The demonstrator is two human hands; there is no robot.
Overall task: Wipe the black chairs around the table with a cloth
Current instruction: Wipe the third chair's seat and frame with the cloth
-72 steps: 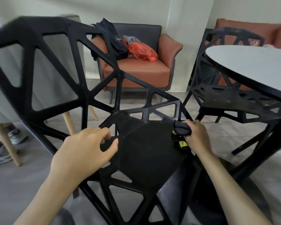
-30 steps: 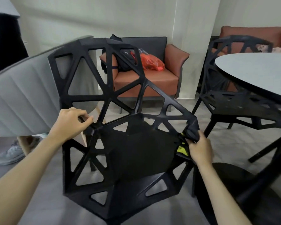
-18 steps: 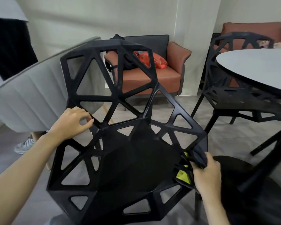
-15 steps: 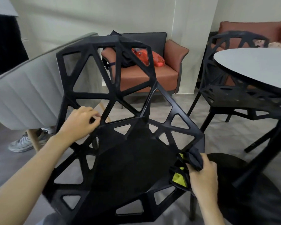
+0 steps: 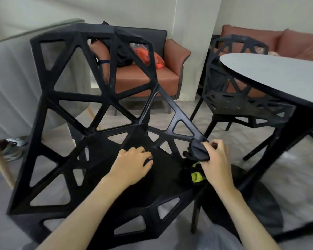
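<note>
A black lattice chair (image 5: 98,98) with triangular cut-outs fills the middle of the view, its seat below me. My right hand (image 5: 216,162) grips a black and yellow cloth (image 5: 197,154) against the seat's right edge. My left hand (image 5: 132,164) rests on the solid middle of the seat with its fingers loosely curled, holding nothing. A second black lattice chair (image 5: 238,98) stands at the right, tucked under the grey round table (image 5: 278,74).
Behind the chair stands a brown armchair (image 5: 152,76) with a black bag and a red bag on it. A grey upholstered chair (image 5: 11,78) is at the left with someone's shoe beneath. The table's black base (image 5: 251,204) lies on the floor at the lower right.
My left hand has let go of the chair's left lattice strut and moved right onto the seat's middle. My right hand with the cloth has shifted up along the seat's right edge.
</note>
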